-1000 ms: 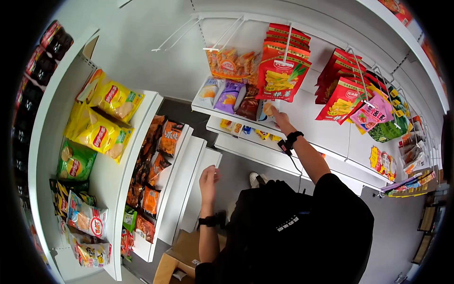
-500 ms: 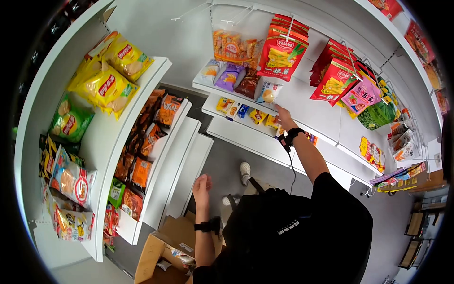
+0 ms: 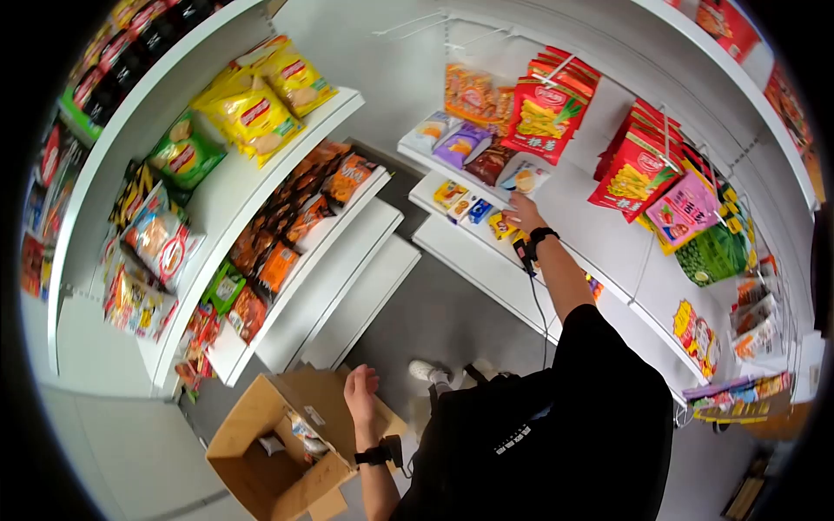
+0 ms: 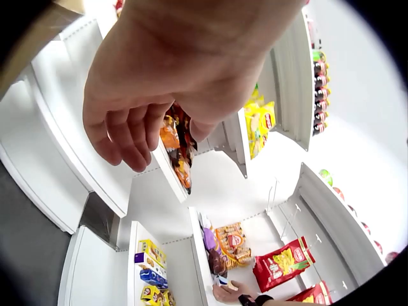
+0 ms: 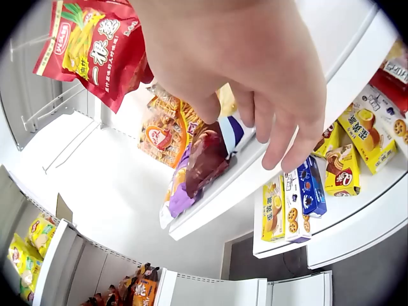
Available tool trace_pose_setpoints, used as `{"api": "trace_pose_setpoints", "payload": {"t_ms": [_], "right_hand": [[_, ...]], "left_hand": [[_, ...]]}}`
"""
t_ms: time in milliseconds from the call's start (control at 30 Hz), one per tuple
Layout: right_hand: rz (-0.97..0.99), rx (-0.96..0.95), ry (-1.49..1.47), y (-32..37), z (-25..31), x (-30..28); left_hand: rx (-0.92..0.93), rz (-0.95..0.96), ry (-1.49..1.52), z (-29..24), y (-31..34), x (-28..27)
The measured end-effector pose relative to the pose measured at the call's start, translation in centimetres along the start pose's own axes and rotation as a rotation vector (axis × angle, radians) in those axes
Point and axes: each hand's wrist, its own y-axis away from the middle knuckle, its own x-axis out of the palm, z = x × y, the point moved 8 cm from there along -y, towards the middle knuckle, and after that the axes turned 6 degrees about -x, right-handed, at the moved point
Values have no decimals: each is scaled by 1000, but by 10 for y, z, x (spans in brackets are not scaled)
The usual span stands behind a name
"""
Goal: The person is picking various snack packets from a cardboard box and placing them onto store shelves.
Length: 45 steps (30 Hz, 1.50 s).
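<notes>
Here's my right hand point(image 3: 525, 214) at the front edge of the upper shelf point(image 3: 584, 213), fingers loosely straightened, nothing in them. And there's the white-and-blue pouch point(image 3: 525, 177), just beyond my fingertips, farther in on the shelf, end of the row beside the brown pouch point(image 3: 490, 163). Whether I'm touching it, I can't tell; its long axis I can't read surely either, my hand covering most of it up close. My left hand point(image 3: 360, 392), relaxed and empty, hangs well apart beside the cardboard box point(image 3: 334, 395): the right is clearly nearer.
</notes>
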Motion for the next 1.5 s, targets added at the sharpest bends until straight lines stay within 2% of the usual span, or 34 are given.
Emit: {"api": "trace_pose_setpoints", "payload": {"t_ms": [100,133,167,200,233,267,300,367,433,500,600,767,867,1000,1167,1300,1500], "right_hand": [[157,-265,141,-13,-28,-8],[151,-56,52,-8,-47,-9],[156,157,-16,-8,-69,-6],[118,153,14,2,-84,-2],[177,139,-14,40,-80,13],[211,199,28,54,-98,28],[234,330,15,65,-125,35],[351,416,0,104,-158,64],[406,601,-46,145,-184,99],[469,688,-29,184,-190,138],[586,685,15,235,-183,207],[759,667,-13,299,-173,339],[854,675,-47,351,-169,419],[1025,697,10,430,-165,511],[1169,754,89,501,-180,589],[1209,803,186,525,-200,643],[1282,887,337,564,-236,721]], "left_hand": [[-69,-62,82,45,36,-24],[-94,-63,159,55,53,-28],[-66,-106,85,59,66,-36],[-74,-139,100,71,75,-48],[-74,-177,70,73,83,-59],[-63,-164,111,83,87,-71],[-51,-239,107,73,102,-77],[-35,-306,132,77,117,-97],[-26,-371,186,79,131,-113],[-29,-408,265,90,135,-127],[-10,-462,373,108,140,-159],[1,-537,508,129,164,-242],[25,-586,459,148,174,-306],[-19,-646,576,149,184,-356],[20,-642,741,157,179,-393],[45,-657,882,163,174,-408],[-14,-652,1016,186,161,-419]]}}
